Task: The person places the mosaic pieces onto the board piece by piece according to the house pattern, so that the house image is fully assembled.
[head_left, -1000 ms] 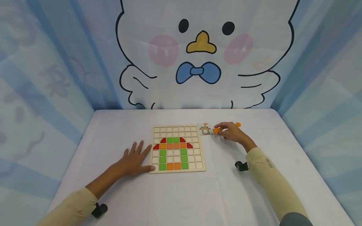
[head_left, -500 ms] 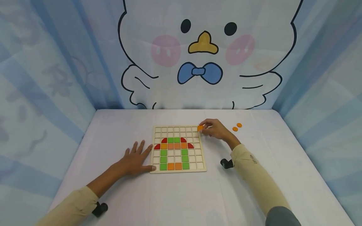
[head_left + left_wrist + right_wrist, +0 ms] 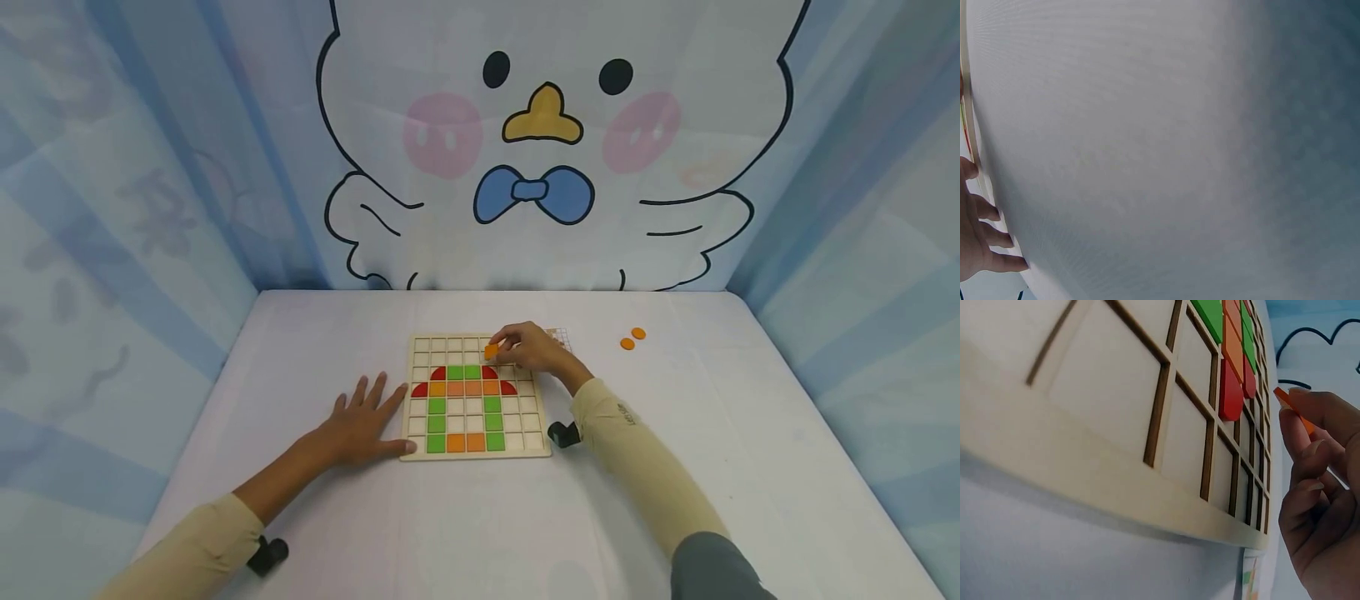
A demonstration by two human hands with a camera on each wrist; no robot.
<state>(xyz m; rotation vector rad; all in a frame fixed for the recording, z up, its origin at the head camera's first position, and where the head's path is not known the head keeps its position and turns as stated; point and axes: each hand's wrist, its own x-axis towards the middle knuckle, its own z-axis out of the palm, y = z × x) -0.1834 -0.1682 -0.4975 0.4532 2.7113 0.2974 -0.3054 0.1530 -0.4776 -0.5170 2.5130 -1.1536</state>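
An orange square tile point(image 3: 491, 352) is pinched between the thumb and fingertips of my right hand point(image 3: 527, 346), held over the upper part of the wooden grid board point(image 3: 527, 439). In the right wrist view the orange tile point(image 3: 1294, 411) shows edge-on, apart from the board. My left hand point(image 3: 356, 429) lies with fingers spread, thumb and index fingertip touching the board's left edge. Green tiles point(image 3: 437, 424), orange tiles point(image 3: 466, 443) and red quarter-round tiles point(image 3: 508, 388) sit in the cells in a mushroom-like shape. My right hand covers some upper right cells.
A small pattern card point(image 3: 559, 337) lies at the board's upper right, partly hidden by my right hand. Two orange round pieces point(image 3: 632, 338) rest on the white table point(image 3: 480, 525) farther right. A patterned curtain point(image 3: 360, 100) hangs behind the table.
My right hand has carried the orange tile leftward from beside the pattern card to above the board. The round pieces came into fuller view. My left hand has stayed at the board's edge.
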